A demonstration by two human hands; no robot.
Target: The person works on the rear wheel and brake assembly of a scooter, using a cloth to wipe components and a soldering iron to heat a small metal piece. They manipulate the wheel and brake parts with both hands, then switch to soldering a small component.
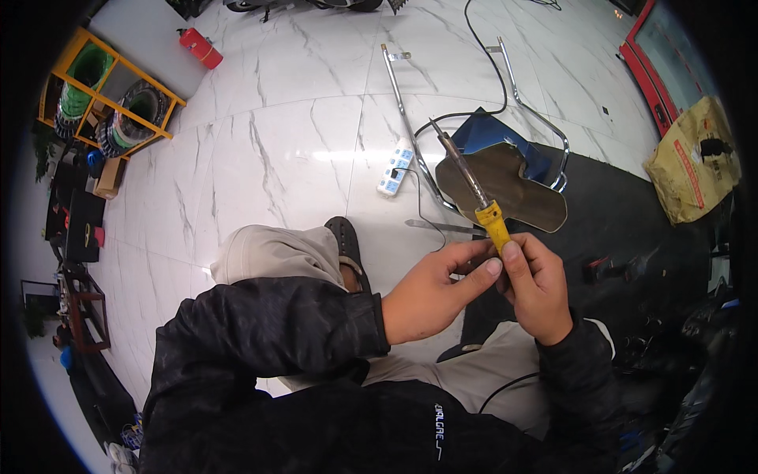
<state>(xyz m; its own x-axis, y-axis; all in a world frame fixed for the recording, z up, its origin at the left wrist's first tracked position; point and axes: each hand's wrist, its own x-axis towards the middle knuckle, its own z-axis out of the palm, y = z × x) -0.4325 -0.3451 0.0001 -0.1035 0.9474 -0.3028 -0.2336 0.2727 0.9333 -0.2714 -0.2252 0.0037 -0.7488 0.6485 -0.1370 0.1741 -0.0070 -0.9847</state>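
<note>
A soldering iron (495, 223) with a yellow handle and a long metal barrel tilts up and to the left in front of me. My right hand (540, 286) is closed on the lower part of the handle, with the thumb lying along it. From the other side, my left hand (442, 289) pinches at the handle's lower end, thumbs close together; its fingertips are partly hidden. Beyond the iron's barrel, a brown curved panel (521, 186) lies on the floor, partly over a blue panel (483, 130). A bent chrome tube frame (399, 99) lies around them.
A white power strip (395, 167) with a plugged-in cord lies left of the panels. A dark mat (608, 213) covers the right floor. A yellowish sack (687, 170) is at the far right. Tires fill a yellow rack (130, 67) near a red fire extinguisher (200, 48).
</note>
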